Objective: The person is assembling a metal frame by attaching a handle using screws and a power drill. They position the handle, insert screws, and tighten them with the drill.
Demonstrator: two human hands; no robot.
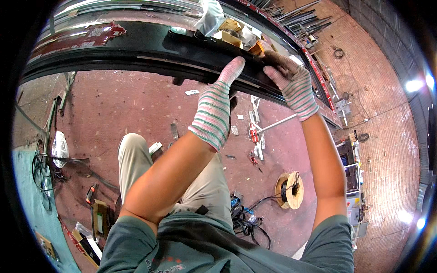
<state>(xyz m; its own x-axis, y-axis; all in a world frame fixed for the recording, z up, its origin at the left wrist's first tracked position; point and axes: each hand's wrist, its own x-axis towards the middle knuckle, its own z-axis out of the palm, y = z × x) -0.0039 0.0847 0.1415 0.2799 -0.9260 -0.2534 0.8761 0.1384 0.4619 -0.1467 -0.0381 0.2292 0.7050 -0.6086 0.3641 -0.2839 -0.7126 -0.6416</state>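
Frame (150,43), long and black, lay across the space in front of the person, above the reddish floor (114,104). Its long axis ran from left to right, crosswise to both forearms, and it appeared curved because of the wide lens. The left hand (214,107), in a striped glove, came to the near edge from below. Its thumb was stretched over the dark face, but the other fingers were hidden under the edge, so I could not tell how firmly this grip was closed.

The right hand (296,86), gloved also, was further to the right along the same frame. Its fingers bent over toward the far side, near an orange box (256,48), while the thumb stood apart from them, with a gap between. The fingers were blurred, and whether this grip pinched something, I could not tell.

Thus the frame was directly ahead of both hands, neither clearly nearer to it. Beyond the far edge stood cardboard boxes (230,38), beside a whitish plastic bag (210,18).
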